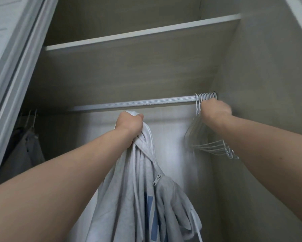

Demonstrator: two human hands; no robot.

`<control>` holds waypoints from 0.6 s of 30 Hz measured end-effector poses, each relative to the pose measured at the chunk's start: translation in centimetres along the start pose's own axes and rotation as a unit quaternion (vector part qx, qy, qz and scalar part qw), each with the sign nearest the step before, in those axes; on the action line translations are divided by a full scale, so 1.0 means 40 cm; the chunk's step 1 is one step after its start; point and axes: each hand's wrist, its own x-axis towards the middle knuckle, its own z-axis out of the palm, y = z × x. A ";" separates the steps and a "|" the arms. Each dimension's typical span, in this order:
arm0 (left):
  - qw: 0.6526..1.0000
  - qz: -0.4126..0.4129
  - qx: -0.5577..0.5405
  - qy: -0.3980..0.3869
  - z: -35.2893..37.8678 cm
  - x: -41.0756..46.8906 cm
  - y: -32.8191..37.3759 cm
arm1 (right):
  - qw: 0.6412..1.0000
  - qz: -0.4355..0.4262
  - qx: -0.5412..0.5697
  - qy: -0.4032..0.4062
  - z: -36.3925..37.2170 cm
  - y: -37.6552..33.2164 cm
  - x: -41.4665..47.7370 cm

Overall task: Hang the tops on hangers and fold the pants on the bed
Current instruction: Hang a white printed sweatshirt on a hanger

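My left hand point(129, 124) grips the top of a light grey zip hoodie point(146, 198) with white drawstrings and a blue print, holding it up just below the wardrobe rail point(129, 103). Several white wire hangers point(211, 145) hang bunched at the rail's right end. My right hand point(216, 109) is raised at the hooks of those hangers, blurred. Its fingers are on the far side, so whether they hold a hanger cannot be told.
An open wardrobe with a shelf point(143, 33) above the rail. A dark grey garment point(24, 151) hangs at the far left behind the sliding door frame point(12, 81). The wardrobe's right wall point(268, 84) stands close to the hangers.
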 end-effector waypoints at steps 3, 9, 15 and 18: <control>1.000 0.001 0.001 -0.003 -0.008 -0.007 -0.003 | 0.999 -0.004 0.032 0.022 -0.010 0.005 -0.007; 1.000 0.000 -0.005 0.022 -0.066 -0.018 0.001 | 0.957 0.054 0.286 -0.016 -0.066 -0.032 -0.029; 0.994 0.034 -0.029 0.104 -0.182 -0.051 0.025 | 0.745 0.161 0.638 -0.112 -0.101 -0.069 -0.112; 0.986 0.065 -0.052 0.142 -0.254 -0.073 0.051 | 0.658 0.167 0.721 -0.137 -0.108 -0.081 -0.190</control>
